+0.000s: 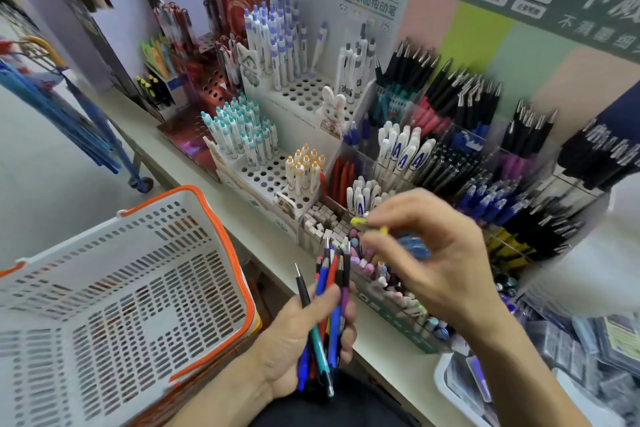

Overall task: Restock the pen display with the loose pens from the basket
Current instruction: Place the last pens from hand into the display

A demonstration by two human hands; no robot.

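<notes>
Along the pale surface (221,198), note the basket (145,274) at left showing no pens, keep your left hand (304,333) wrapped round the bundle of loose pens (329,288), and with your right hand (433,253) pinching the yellow-tipped pen (367,224), match its compartment in the pen display (398,156) before inserting upright.

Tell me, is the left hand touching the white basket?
Apart. The head view shows the left hand gripping a bunch of pens, with a gap to the basket.
</notes>
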